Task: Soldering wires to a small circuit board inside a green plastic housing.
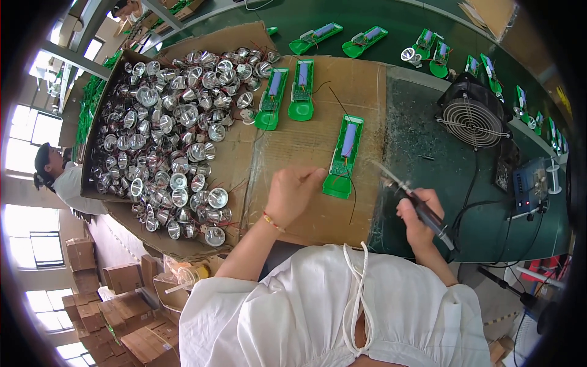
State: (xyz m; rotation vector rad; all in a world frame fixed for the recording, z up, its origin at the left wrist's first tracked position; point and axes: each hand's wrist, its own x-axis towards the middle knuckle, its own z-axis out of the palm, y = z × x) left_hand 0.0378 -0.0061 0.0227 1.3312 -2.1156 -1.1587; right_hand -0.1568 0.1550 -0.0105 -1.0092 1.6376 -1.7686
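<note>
A green flashlight housing (337, 187) lies on the cardboard in front of me, a purple cylindrical battery (349, 139) and a small green circuit board (340, 167) inside it. Thin black wires stick out past both of its ends. At the housing's left edge, my left hand (293, 192) is closed in a pinch; whatever sits between the fingertips is too small to make out. My right hand (422, 217) grips a soldering iron (426, 215) by its dark handle, the metal tip pointing up and left toward the housing, apart from it.
To the left, a cardboard box (92, 177) holds a heap of silver reflectors (178, 180) with wires. Two more green housings (267, 116) (301, 110) lie beyond. A black fan (471, 122) and a soldering station (531, 188) stand right. More housings line the far bench; a person (67, 183) is at left.
</note>
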